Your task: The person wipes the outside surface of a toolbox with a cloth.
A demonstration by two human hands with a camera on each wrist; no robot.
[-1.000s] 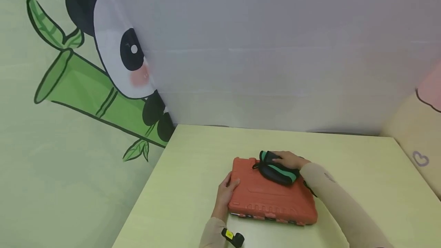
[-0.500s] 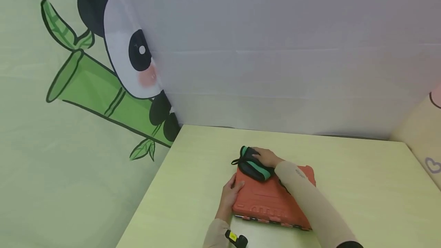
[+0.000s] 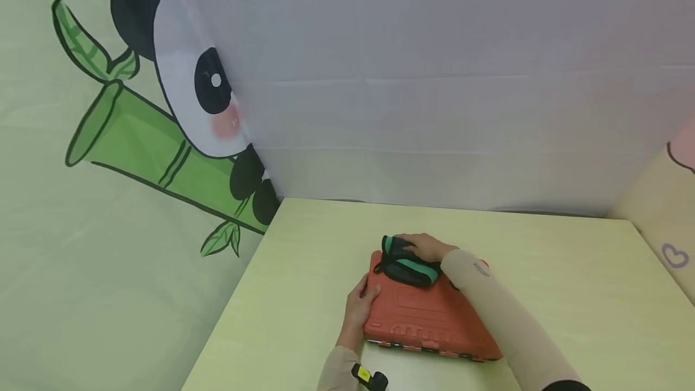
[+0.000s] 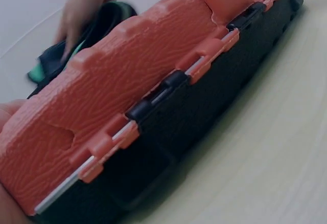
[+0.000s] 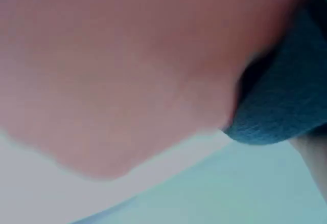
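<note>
A red hard-plastic tool case [image 3: 420,312] with a black lower half lies flat on the table, its hinged edge toward me. At its left side my left hand [image 3: 358,306] grips the edge, thumb on the lid and fingers along the side. My right hand [image 3: 429,247] holds a soft black-and-green fabric bundle [image 3: 412,271] with a dark cord loop, over the far left part of the lid. In the left wrist view the case's hinges [image 4: 161,88] show close up. Dark cloth [image 5: 286,91] sits beside the right hand in the right wrist view.
The pale yellow table [image 3: 304,246] runs back to a hanging white sheet [image 3: 434,107]. A wall cloth with a printed panda and bamboo [image 3: 146,131] hangs at left. My right forearm [image 3: 505,312] crosses over the case's right part.
My right hand has moved left across the lid with the fabric bundle, then slightly back right. The left hand keeps its grip on the case. The head view has shifted a little.
</note>
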